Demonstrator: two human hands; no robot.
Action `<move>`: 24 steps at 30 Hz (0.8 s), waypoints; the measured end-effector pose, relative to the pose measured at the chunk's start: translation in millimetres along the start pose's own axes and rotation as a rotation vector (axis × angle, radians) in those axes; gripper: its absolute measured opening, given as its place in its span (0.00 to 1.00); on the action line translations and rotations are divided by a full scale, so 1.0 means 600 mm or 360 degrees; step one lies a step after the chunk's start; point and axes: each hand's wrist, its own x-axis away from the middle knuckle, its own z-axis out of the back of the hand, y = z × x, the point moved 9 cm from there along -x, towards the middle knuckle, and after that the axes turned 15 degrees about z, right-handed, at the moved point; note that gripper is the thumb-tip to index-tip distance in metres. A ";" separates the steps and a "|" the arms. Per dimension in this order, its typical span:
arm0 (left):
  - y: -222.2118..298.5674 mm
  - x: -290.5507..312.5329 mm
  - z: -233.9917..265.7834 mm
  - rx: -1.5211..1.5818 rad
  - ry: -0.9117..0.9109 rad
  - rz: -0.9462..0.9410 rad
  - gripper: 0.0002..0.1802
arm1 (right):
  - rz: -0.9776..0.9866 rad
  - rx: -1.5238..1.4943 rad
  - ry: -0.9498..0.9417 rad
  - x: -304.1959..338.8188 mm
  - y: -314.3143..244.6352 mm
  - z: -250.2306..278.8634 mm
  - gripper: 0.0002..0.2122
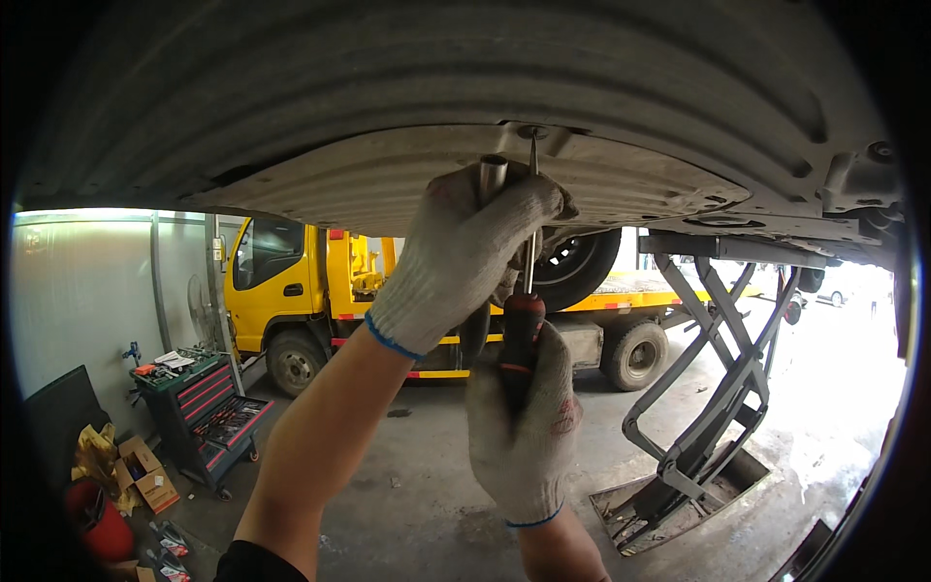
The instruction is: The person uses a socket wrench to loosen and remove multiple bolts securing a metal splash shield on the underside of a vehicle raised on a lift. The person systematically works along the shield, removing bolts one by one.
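Note:
Both my hands wear white knit gloves with blue cuffs and are raised beneath a vehicle's underbody panel (407,165). My right hand (524,436) is closed round the black and red handle of a screwdriver (524,325). The screwdriver points up, its tip at a round fastener (532,131) by the panel's edge; I cannot tell whether it is seated. Higher up, my left hand (451,242) grips a tool with a shiny socket-like metal end (493,175). Its fingers are also beside the screwdriver's shaft, and whether they pinch it is hidden.
A grey scissor lift (703,427) stands at the right, under the raised vehicle. Behind my hands is a yellow truck (276,281). At the left are a tool cart (208,417) with open drawers, a cardboard box (145,475) and a red bin (97,524).

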 end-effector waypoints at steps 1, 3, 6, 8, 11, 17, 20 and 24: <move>-0.004 -0.001 0.001 0.0036 0.0013 0.0066 0.14 | -0.0192 -0.0290 0.0010 0.007 0.018 -0.008 0.21; 0.007 0.003 -0.002 -0.0052 0.0004 -0.0064 0.15 | -0.0478 -0.0751 0.0031 0.015 0.029 -0.022 0.19; 0.020 0.010 0.000 -0.0300 0.0015 -0.0105 0.11 | -0.0702 -0.1175 0.0055 0.013 0.015 -0.033 0.20; 0.027 0.013 -0.001 -0.0411 0.0034 -0.0156 0.10 | -0.0765 -0.1321 0.0042 0.016 0.025 -0.043 0.22; 0.029 0.016 -0.003 -0.0459 0.0111 -0.0152 0.11 | -0.0749 -0.1516 0.0088 0.023 0.035 -0.053 0.23; 0.025 0.024 0.001 -0.0415 0.0226 0.0112 0.15 | -0.0730 -0.1801 0.0053 0.030 0.049 -0.071 0.23; 0.026 0.024 0.001 -0.0337 0.0241 0.0031 0.14 | -0.0697 -0.1086 0.0029 0.014 0.034 -0.034 0.21; 0.034 0.026 0.001 -0.0418 0.0347 -0.0134 0.14 | -0.0163 -0.0133 -0.0062 -0.023 -0.006 -0.002 0.14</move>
